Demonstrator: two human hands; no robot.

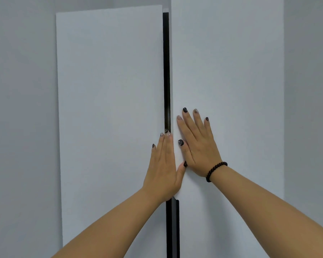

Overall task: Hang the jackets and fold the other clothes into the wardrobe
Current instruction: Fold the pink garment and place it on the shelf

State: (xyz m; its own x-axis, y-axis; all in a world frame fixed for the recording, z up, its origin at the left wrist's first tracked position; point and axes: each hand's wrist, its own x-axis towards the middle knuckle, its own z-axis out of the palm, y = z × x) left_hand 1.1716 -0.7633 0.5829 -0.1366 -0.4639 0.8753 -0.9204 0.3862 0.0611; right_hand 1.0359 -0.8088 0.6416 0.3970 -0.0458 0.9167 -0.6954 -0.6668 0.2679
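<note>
Flanking dark gap (167,71): flat-fingered left hand (163,164), right hand (198,144) on door edges.

**Two hands flat on the doors, either side of the gap**

Straight ahead, two tall flat pale wardrobe doors: left door (108,118) and right door (227,81), side by side, parted by a narrow dark vertical gap (166,71). Right door's inner edge nearer than the left door's. Left hand (161,170) flat at the left door's inner edge, fingertips up, thumb across onto the right door's edge. Right hand (198,146) flat on the right door just beside its inner edge, higher than the left. Dark beaded bracelet (214,171) on the right wrist. Long dark handle strip (175,228) on the right door's inner edge, below both hands.
</note>
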